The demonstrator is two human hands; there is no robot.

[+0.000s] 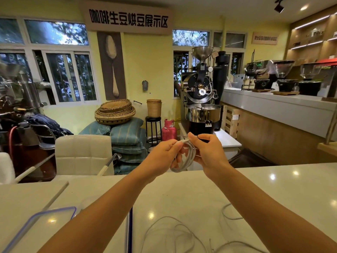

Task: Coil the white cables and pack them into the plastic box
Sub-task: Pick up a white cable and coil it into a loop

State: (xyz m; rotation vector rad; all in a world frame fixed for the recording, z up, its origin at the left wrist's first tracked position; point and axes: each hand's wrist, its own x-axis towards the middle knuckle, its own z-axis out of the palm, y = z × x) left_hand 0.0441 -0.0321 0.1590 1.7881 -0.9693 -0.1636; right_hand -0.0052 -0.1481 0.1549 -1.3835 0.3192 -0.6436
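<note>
coiled white cable (184,158): raised above counter (273,189) | loose white cables (169,229): sprawled on counter

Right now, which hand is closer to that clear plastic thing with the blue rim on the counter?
The left hand. It holds the coiled white cable up, beyond and right of the blue-rimmed plastic piece; the right hand grips the same coil farther right.

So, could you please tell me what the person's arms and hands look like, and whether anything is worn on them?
Both forearms are bare right up to the bottom of the frame, with no sleeve in view. The left hand and right hand are ungloved, and no watch, bracelet or ring shows on either.
</note>
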